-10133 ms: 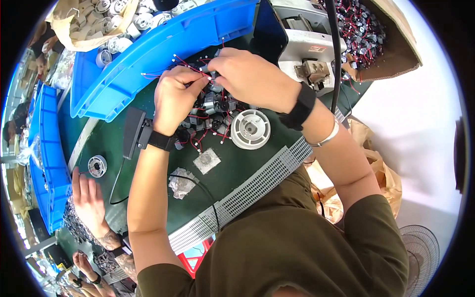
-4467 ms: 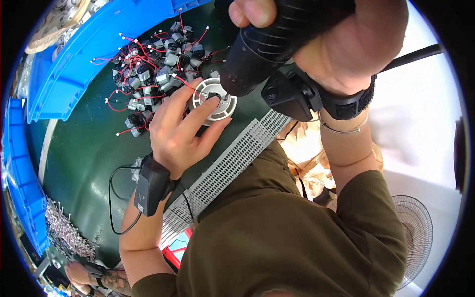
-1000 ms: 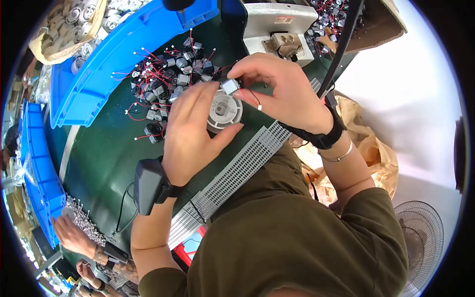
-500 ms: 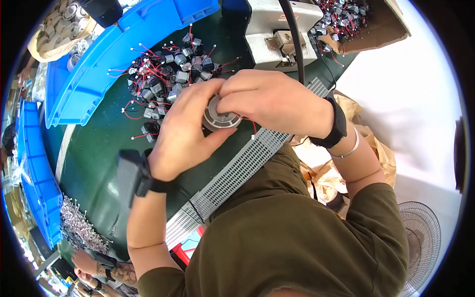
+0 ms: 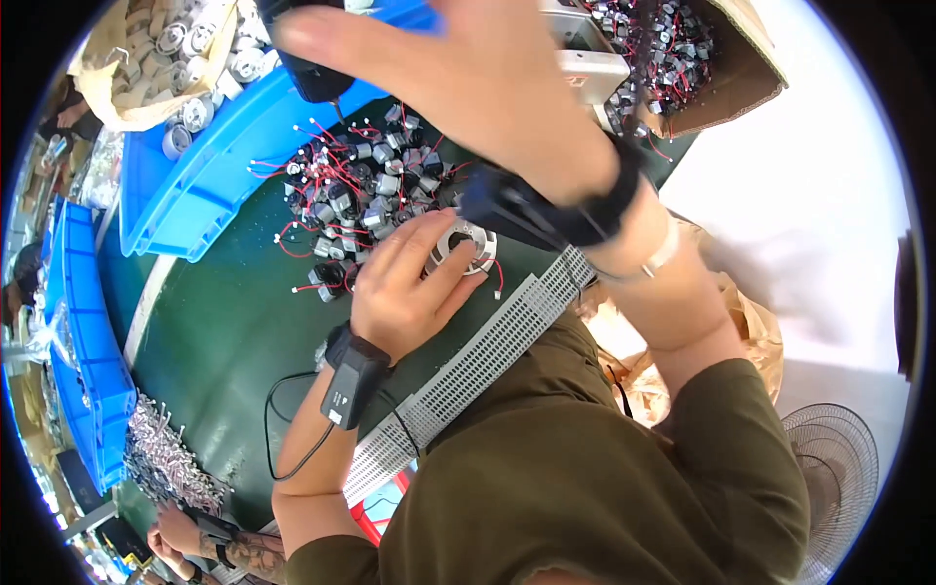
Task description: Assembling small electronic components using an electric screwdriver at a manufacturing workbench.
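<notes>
My left hand (image 5: 405, 292) is closed around a round, pale grey plastic housing (image 5: 480, 237) low over the green table. A thin red wire with a small white connector hangs from the housing's right side. A dark part shows at the housing's centre, partly behind my fingers. My right hand (image 5: 478, 73) is raised at the top of the view, blurred, its thumb stretched out across a black hanging power screwdriver (image 5: 317, 76). Its other fingers run out of the picture; I cannot tell whether the hand touches the tool.
Small motors with red wires (image 5: 375, 185) lie heaped beyond my left hand. A blue bin (image 5: 210, 171) and a bag of round housings (image 5: 166, 58) stand at the far left. Screws (image 5: 171, 453) are piled near a co-worker's hands (image 5: 180, 536). A motor-filled carton (image 5: 726, 97) sits far right.
My right hand has left the housing and swung up and left to the black screwdriver. My left hand keeps the housing, now slightly farther right and lower.
</notes>
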The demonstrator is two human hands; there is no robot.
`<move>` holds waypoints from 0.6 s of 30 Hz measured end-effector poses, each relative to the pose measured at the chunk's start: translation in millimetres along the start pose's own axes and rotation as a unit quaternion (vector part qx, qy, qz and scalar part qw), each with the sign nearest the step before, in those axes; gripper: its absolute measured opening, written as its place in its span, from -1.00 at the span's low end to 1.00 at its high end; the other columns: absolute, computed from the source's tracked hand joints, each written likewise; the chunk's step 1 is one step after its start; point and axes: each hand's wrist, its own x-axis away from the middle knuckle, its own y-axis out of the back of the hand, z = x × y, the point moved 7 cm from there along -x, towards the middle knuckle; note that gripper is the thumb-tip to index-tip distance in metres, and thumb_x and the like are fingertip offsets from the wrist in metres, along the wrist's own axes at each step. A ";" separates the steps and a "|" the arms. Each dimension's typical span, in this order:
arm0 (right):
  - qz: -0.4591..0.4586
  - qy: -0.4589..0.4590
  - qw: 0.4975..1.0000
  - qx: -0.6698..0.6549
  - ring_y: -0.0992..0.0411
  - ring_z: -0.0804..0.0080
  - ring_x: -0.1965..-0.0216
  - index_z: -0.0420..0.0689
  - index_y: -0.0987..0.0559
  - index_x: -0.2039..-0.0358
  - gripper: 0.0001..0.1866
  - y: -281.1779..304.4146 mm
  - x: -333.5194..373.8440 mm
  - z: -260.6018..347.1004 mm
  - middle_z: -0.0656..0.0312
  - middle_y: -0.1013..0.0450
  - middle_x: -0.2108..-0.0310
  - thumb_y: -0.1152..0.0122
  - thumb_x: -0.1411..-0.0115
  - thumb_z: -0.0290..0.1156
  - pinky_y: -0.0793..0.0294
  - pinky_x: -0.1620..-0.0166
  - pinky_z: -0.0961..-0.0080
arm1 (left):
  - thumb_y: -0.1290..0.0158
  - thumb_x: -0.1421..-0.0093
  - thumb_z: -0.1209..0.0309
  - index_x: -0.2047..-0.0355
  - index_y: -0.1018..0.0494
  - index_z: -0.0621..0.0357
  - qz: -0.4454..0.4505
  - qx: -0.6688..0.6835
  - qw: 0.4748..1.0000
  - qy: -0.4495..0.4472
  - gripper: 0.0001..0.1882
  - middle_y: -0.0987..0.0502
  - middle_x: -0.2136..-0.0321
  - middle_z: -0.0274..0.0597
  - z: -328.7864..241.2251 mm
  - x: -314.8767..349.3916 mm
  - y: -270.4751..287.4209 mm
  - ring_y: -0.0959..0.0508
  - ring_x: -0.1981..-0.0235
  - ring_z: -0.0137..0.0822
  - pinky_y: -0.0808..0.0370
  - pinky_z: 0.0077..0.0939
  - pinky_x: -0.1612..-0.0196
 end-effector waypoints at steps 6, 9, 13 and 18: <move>0.232 -0.214 0.834 -0.453 -0.36 0.59 0.58 -0.24 -0.46 0.45 -0.73 -31.5 -41.3 -1.9 0.28 -0.41 0.56 -0.33 0.02 -0.34 -0.38 0.51 0.63 | -0.32 0.18 0.46 0.31 -0.52 0.19 -0.018 0.038 0.999 0.028 -0.64 -0.50 0.13 -0.01 6.2 5.1 -1.9 -0.53 0.16 -0.06 -0.53 -0.30 0.15; 0.215 -0.123 0.813 -0.526 -0.39 0.50 0.56 -0.29 -0.43 0.32 -0.73 14.1 -51.2 -6.2 0.24 -0.41 0.56 -0.26 -0.01 -0.43 -0.41 0.46 0.58 | -0.31 0.17 0.50 0.33 -0.53 0.24 -0.022 0.013 0.999 0.041 -0.66 -0.51 0.13 0.01 4.0 5.1 1.5 -0.54 0.17 -0.04 -0.54 -0.31 0.15; 0.117 -0.267 0.881 -0.373 -0.40 0.50 0.55 -0.28 -0.37 0.17 -0.62 102.5 -23.6 -18.7 0.24 -0.41 0.53 -0.25 0.02 -0.56 -0.38 0.45 0.62 | -0.31 0.18 0.53 0.32 -0.53 0.27 -0.012 0.029 0.999 0.032 -0.66 -0.51 0.13 0.03 0.8 -2.5 -0.8 -0.54 0.18 0.00 -0.54 -0.29 0.17; 0.059 -0.383 0.856 -0.343 -0.41 0.56 0.55 -0.26 -0.39 0.15 -0.60 118.2 29.2 -64.8 0.25 -0.44 0.53 -0.30 0.02 -0.57 -0.39 0.45 0.64 | -0.27 0.18 0.57 0.31 -0.52 0.32 0.008 0.014 0.999 0.031 -0.65 -0.48 0.09 0.10 7.8 7.0 -0.9 -0.53 0.16 0.04 -0.54 -0.26 0.17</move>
